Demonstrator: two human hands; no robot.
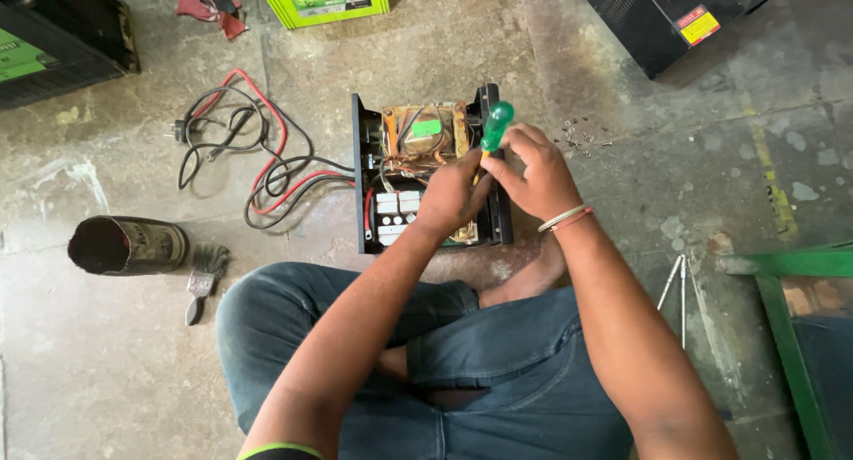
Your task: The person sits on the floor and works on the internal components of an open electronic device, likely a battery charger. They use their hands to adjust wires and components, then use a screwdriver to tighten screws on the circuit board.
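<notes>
An opened black electrical unit (364,180) lies on the concrete floor in front of my crossed legs, showing a copper-wound transformer (425,133) and white relays. My right hand (531,171) is shut on a screwdriver with a green handle (496,125), held upright over the unit's right side. My left hand (453,196) rests inside the unit right beside the screwdriver's shaft, fingers curled near its tip. The tip itself is hidden by my hands.
Red and black cables with a plug (253,149) trail left of the unit. A dark cylinder (129,245) and a brush (203,282) lie at left. Loose screws (582,136) sit at right, two thin metal tools (677,287) nearby. Boxes stand at the top edge; a green frame (786,264) is at right.
</notes>
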